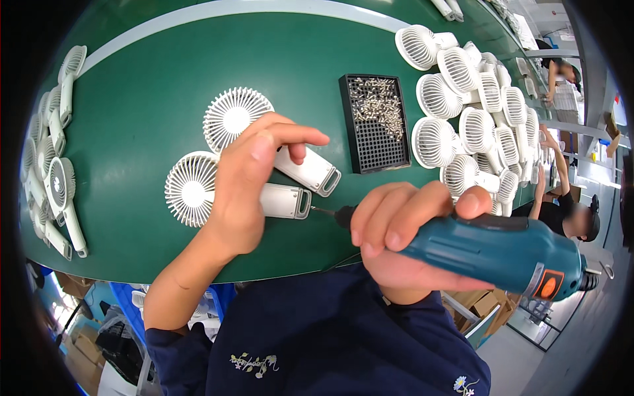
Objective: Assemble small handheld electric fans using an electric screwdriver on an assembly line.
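My right hand is wrapped around a teal electric screwdriver, held nearly level. Its thin bit points left and meets the end of the lower white handheld fan, or comes very close to it. Across that fan lies my left hand, bent around its middle, with the forefinger reaching right; some fingers are hidden beneath. A second white handheld fan lies just above, its handle partly under my left fingers. Both fans rest on the green table with round slatted heads to the left and looped handle ends to the right.
A black perforated tray with many small metal screws sits right of the fans. White fans are heaped at the right and the left. A blue bin stands below the table edge. Co-workers are at the far right.
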Tool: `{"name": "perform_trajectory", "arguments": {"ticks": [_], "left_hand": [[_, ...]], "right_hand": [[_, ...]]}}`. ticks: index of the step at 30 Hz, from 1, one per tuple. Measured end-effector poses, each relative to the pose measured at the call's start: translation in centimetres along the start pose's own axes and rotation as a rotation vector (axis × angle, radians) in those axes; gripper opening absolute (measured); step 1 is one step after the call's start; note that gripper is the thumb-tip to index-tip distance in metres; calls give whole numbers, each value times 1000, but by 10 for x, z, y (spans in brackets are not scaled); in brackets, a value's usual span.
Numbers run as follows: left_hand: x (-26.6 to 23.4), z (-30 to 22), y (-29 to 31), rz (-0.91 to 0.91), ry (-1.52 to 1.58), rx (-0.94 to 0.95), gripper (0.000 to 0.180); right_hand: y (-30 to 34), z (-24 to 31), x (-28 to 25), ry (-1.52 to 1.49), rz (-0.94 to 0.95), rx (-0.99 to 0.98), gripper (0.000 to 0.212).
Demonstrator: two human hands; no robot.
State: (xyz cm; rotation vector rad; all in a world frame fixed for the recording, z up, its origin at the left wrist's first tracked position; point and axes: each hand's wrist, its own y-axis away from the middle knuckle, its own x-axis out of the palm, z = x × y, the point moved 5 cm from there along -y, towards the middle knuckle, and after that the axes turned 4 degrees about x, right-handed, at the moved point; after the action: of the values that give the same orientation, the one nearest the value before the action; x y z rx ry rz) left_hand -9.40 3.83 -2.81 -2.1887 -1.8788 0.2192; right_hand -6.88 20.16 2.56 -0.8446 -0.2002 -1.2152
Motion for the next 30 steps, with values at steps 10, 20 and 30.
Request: {"name": "perform_trajectory", "arguments": {"ticks": [10,20,30], "left_hand": [[2,-1,1,9,63,28,51],[0,0,3,62,-76,-60,69],[1,2,5,53,-24,-43,66]], "right_hand": [[7,-10,21,56,56,93,47],[9,-23,27,110,185,163,35],[9,-9,35,176,82,-37,54]]}}
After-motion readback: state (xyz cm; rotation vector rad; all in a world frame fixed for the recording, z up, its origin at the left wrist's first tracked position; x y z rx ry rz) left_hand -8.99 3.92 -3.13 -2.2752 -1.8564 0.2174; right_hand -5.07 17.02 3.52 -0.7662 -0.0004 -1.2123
